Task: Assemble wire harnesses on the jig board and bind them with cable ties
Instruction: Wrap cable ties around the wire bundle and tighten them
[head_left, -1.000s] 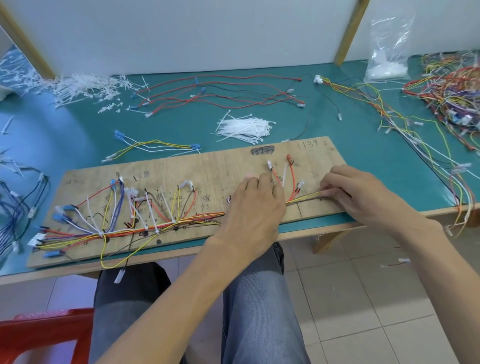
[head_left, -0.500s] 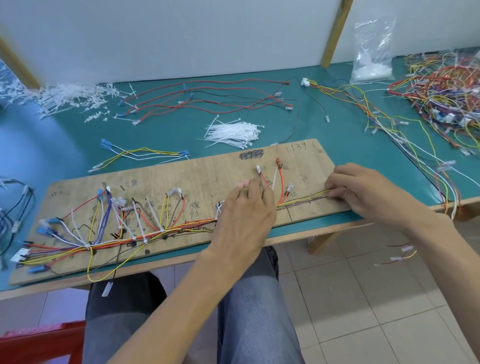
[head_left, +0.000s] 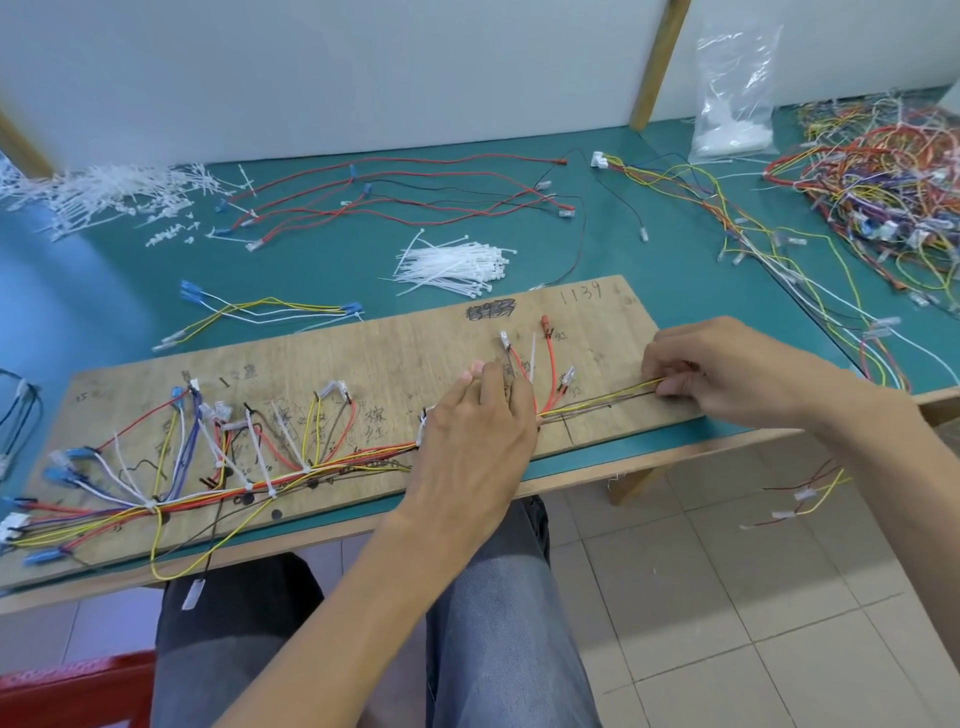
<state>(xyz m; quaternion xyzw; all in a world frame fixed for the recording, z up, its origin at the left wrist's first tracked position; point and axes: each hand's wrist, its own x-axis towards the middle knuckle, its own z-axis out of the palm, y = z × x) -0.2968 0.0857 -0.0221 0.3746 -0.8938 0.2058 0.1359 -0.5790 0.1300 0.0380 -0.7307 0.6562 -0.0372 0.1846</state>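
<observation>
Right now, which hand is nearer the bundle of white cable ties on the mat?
Left. The left hand lies on the jig board just short of the cable ties; the right hand pinches the yellow and brown wires at the board's right end, farther off.

The jig board (head_left: 363, 358) bears the handwritten number 1139 (head_left: 581, 296) in dark pen near its far right corner; just left of it, along the same far edge, sits a black scribbled-over marking (head_left: 491, 310) whose writing cannot be read. Fainter handwritten characters (head_left: 375, 423) stand on the bare wood among the wire branches, from the middle of the board to its left end; they are too small and blurred to read.
</observation>
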